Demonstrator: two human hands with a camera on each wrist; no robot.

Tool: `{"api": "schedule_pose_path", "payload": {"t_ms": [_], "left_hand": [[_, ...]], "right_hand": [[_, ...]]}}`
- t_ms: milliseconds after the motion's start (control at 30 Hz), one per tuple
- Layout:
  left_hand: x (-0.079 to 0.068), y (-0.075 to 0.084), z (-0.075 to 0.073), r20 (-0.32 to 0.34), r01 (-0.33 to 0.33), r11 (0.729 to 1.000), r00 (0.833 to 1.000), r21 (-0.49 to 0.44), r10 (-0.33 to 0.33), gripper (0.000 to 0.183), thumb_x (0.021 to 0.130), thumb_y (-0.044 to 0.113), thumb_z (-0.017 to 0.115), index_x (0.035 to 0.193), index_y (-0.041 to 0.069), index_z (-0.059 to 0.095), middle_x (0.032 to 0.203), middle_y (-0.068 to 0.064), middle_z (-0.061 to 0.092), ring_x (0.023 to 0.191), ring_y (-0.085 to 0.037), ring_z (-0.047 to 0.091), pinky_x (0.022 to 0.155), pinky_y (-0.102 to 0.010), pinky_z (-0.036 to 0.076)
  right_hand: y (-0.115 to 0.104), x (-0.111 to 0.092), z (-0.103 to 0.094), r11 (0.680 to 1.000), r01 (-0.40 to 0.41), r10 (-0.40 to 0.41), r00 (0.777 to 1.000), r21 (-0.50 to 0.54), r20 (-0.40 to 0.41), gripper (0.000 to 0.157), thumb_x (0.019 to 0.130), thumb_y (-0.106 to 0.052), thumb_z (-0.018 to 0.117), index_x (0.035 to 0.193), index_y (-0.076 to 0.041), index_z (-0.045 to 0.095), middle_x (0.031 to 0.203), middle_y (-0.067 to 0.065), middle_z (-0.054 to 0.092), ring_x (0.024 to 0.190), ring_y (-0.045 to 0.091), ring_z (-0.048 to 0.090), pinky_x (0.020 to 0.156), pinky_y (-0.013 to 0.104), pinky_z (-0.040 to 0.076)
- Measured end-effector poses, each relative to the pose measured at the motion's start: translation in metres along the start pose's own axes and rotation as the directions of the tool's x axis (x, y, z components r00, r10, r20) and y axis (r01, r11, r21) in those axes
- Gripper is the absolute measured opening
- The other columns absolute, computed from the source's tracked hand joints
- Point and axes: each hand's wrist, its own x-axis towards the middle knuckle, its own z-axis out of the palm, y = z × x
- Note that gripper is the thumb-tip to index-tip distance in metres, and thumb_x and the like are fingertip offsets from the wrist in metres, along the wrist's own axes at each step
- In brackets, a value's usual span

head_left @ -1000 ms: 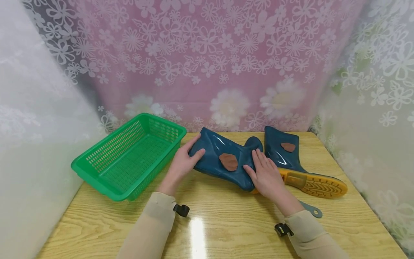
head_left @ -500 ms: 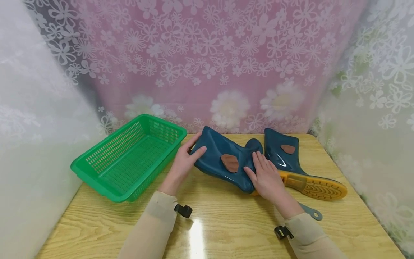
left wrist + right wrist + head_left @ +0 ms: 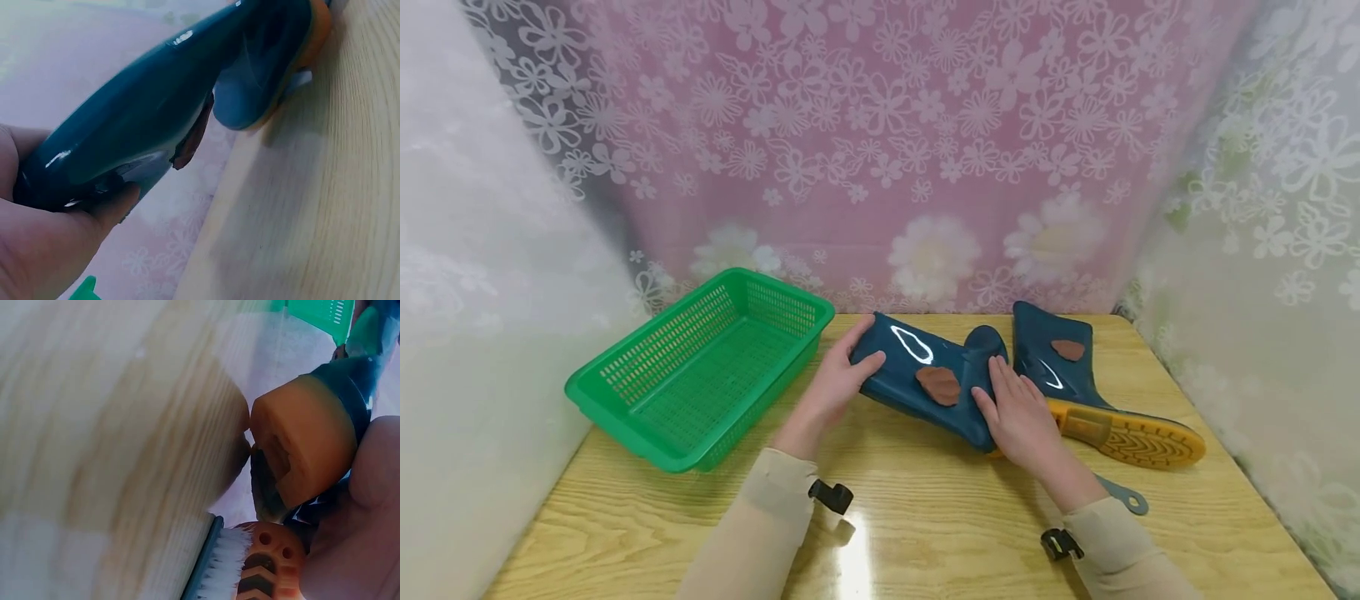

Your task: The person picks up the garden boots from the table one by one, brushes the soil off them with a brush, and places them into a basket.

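Note:
A dark blue rubber boot (image 3: 910, 354) with a brown patch (image 3: 938, 386) on its shaft lies sideways at the middle of the table. My left hand (image 3: 835, 379) grips the open end of the shaft, thumb on the near face. In the left wrist view, the shaft (image 3: 144, 112) stands off the wooden surface. My right hand (image 3: 1018, 412) rests on the ankle, fingers straight and thumb spread. The right wrist view shows the boot's orange heel (image 3: 306, 437) beside that hand. A second boot (image 3: 1056, 354), also brown-patched, lies at the right, its yellow-orange sole (image 3: 1138, 433) facing me.
A green plastic basket (image 3: 767, 400) stands at the left. A brush with white bristles (image 3: 225, 559) lies near the second boot; its grey handle (image 3: 1123, 493) sticks out beyond my right forearm. Floral curtains (image 3: 880, 167) hang behind and along both sides of the wooden table (image 3: 917, 517).
My left hand has shifted slightly right with the shaft's end, and the boot has turned a little. The right hand stays on the ankle. The whole head view has dropped slightly.

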Motion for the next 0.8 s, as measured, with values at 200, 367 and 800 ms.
{"api": "schedule_pose_path", "payload": {"t_ms": [200, 367, 800], "left_hand": [[-0.006, 0.010, 0.002, 0.037, 0.009, 0.998, 0.999, -0.058, -0.007, 0.060, 0.117, 0.005, 0.054, 0.171, 0.028, 0.046, 0.182, -0.004, 0.023, 0.167, -0.033, 0.021, 0.129, -0.053, 0.033], [-0.013, 0.023, -0.004, 0.057, -0.035, 0.999, 0.998, -0.037, 0.037, 0.062, 0.117, 0.001, 0.048, 0.171, 0.031, 0.044, 0.182, 0.000, 0.021, 0.168, -0.028, 0.021, 0.129, -0.051, 0.033], [-0.022, 0.043, -0.018, 0.015, -0.145, 0.989, 0.989, -0.023, 0.145, 0.059, 0.115, 0.002, 0.056, 0.168, 0.027, 0.051, 0.180, 0.000, 0.028, 0.166, -0.025, 0.027, 0.126, -0.051, 0.040]], "right_hand": [[0.006, 0.003, 0.005, 1.000, 0.022, -0.021, 1.000, 0.021, -0.003, 0.084, 0.120, -0.057, 0.027, 0.171, 0.010, 0.022, 0.176, 0.032, 0.025, 0.162, 0.049, 0.027, 0.131, 0.065, 0.016], [-0.002, 0.006, 0.007, 0.998, 0.002, -0.004, 1.000, 0.066, 0.029, 0.082, 0.121, -0.054, 0.026, 0.172, 0.009, 0.016, 0.178, 0.031, 0.019, 0.164, 0.049, 0.021, 0.132, 0.066, 0.014], [-0.040, 0.021, 0.010, 0.922, -0.055, 0.007, 0.992, 0.383, 0.127, 0.079, 0.122, -0.050, 0.024, 0.174, 0.004, 0.000, 0.182, 0.026, 0.000, 0.168, 0.043, 0.004, 0.133, 0.061, 0.011]]}}
